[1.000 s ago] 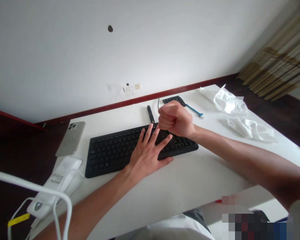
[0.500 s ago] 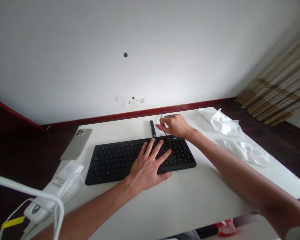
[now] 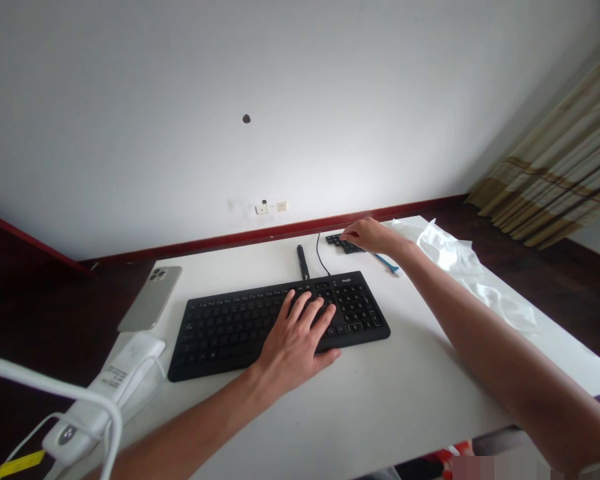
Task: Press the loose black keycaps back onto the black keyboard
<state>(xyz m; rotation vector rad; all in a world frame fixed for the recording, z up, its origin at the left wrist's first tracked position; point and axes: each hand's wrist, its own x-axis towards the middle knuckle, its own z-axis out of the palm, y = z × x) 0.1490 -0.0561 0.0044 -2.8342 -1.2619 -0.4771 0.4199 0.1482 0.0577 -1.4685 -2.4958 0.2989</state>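
A black keyboard [image 3: 230, 330] lies across the table. My left hand [image 3: 297, 337] rests palm down on its middle right part, fingers spread over the keys. Behind the keyboard, my right hand [image 3: 370, 235] reaches down to a cluster of small black keycaps [image 3: 351, 247]. Its fingertips are bent together at the cluster's edge; whatever they pinch is too small to make out. A blue tool with a flared end [image 3: 387, 264] lies just beneath my right wrist. The keyboard's cable [image 3: 320, 255] runs back from its top edge, beside a slim black stick-like object [image 3: 303, 261].
A phone [image 3: 153, 298] lies face down at the left table edge, near a white power strip [image 3: 107, 393] and its white cable [image 3: 55, 385]. Crumpled clear plastic wrapping [image 3: 450, 252] covers part of the right side. A wall [image 3: 130, 133] stands beyond the table.
My right hand has moved right and away from the keyboard's back edge to the keycap cluster, uncovering the cable and the blue tool. My left hand stays on the keyboard, fingers slightly closer together.
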